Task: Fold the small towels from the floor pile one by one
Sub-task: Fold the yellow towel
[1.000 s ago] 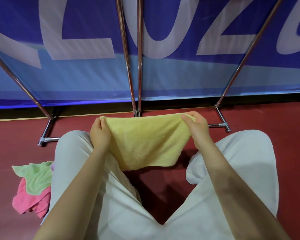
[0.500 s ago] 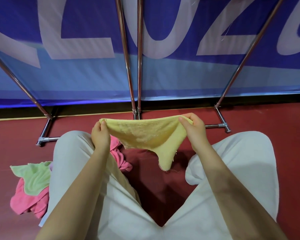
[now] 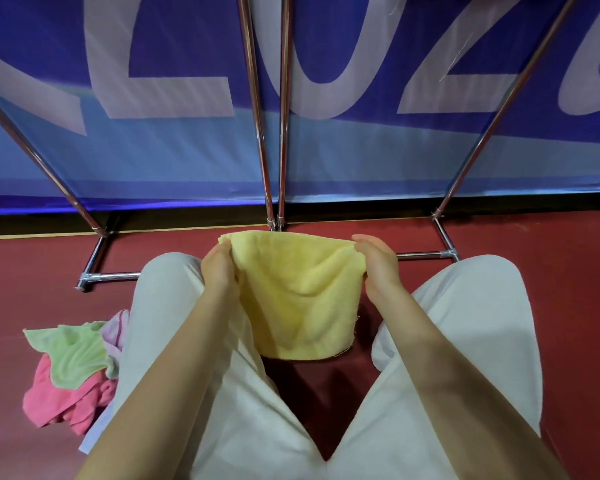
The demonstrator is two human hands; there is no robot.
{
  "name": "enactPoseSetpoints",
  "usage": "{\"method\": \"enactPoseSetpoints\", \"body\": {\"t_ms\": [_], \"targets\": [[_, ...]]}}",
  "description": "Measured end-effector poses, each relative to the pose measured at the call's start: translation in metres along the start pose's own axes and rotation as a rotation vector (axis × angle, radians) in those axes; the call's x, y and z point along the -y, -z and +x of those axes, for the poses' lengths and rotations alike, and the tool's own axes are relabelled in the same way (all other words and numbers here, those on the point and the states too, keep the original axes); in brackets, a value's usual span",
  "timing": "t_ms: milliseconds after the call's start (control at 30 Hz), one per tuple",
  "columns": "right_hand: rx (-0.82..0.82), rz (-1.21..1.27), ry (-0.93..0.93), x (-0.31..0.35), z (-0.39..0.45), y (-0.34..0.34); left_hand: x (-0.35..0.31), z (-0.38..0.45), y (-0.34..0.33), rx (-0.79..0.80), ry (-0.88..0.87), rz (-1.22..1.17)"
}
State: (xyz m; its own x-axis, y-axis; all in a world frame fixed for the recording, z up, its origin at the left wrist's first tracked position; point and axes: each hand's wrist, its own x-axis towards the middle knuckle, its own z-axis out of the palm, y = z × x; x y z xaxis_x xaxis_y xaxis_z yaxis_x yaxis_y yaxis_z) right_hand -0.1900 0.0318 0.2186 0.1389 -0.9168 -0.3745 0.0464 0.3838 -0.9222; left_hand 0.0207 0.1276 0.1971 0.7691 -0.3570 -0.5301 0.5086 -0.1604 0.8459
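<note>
A small yellow towel [image 3: 302, 299] hangs spread out in front of me, held up above the red floor between my knees. My left hand [image 3: 220, 271] pinches its upper left corner. Its upper right corner is pinched by my right hand [image 3: 378, 263]. The towel's lower edge hangs free, level with my thighs. A pile of towels [image 3: 71, 368] lies on the floor by my left leg, a light green one on top of pink ones and a pale lilac one.
A blue banner [image 3: 187, 150] on a chrome frame stands close ahead. Its floor bars [image 3: 426, 253] run just beyond my hands. My legs in white trousers [image 3: 465, 341] spread to both sides over the red floor [image 3: 32, 271].
The towel was bunched with one corner dangling half a second ago. It now hangs flat and square between my hands, which sit a little closer together. The pink towel by my left knee is now hidden.
</note>
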Motion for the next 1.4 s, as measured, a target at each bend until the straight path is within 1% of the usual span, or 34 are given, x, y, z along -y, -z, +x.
{"method": "enactPoseSetpoints", "body": {"t_ms": [100, 200, 333, 400, 467, 633, 733, 800, 867, 1033, 1133, 1233, 1333, 1400], "targets": [[0.143, -0.058, 0.032, 0.0, -0.009, -0.013, 0.003, -0.01, -0.013, 0.059, 0.019, -0.012], [0.176, -0.174, 0.076, -0.002, -0.014, -0.027, 0.007, -0.026, -0.029, 0.133, -0.054, 0.021], [0.247, -0.094, 0.021, -0.005, -0.015, -0.046, 0.018, -0.044, -0.047, 0.235, -0.07, 0.06], [0.276, -0.122, 0.023, -0.007, -0.012, -0.05, 0.022, -0.05, -0.052, 0.286, -0.082, 0.077], [0.281, -0.208, 0.074, -0.01, -0.007, -0.053, 0.023, -0.055, -0.054, 0.292, -0.087, 0.067], [0.258, -0.366, 0.217, -0.014, -0.002, -0.053, 0.016, -0.058, -0.052, 0.279, -0.011, 0.056], [0.264, -0.482, 0.343, -0.014, -0.001, -0.05, 0.015, -0.058, -0.049, 0.271, -0.001, 0.046], [0.235, -0.581, 0.446, -0.017, 0.001, -0.048, 0.015, -0.056, -0.046, 0.261, 0.006, 0.034], [0.214, -0.622, 0.498, -0.02, 0.003, -0.047, 0.016, -0.053, -0.043, 0.263, -0.002, 0.024], [0.268, -0.615, 0.425, -0.02, 0.002, -0.048, 0.016, -0.048, -0.039, 0.203, -0.141, 0.09], [0.315, -0.621, 0.434, -0.02, -0.003, -0.05, 0.015, -0.051, -0.039, 0.198, -0.228, 0.127], [0.367, -0.599, 0.487, -0.016, -0.01, -0.053, 0.018, -0.053, -0.04, 0.271, -0.302, 0.202], [0.347, -0.542, 0.555, -0.011, -0.014, -0.052, 0.021, -0.054, -0.043, 0.34, -0.306, 0.218], [0.344, -0.491, 0.552, -0.008, -0.016, -0.051, 0.021, -0.055, -0.044, 0.38, -0.306, 0.217]]}}
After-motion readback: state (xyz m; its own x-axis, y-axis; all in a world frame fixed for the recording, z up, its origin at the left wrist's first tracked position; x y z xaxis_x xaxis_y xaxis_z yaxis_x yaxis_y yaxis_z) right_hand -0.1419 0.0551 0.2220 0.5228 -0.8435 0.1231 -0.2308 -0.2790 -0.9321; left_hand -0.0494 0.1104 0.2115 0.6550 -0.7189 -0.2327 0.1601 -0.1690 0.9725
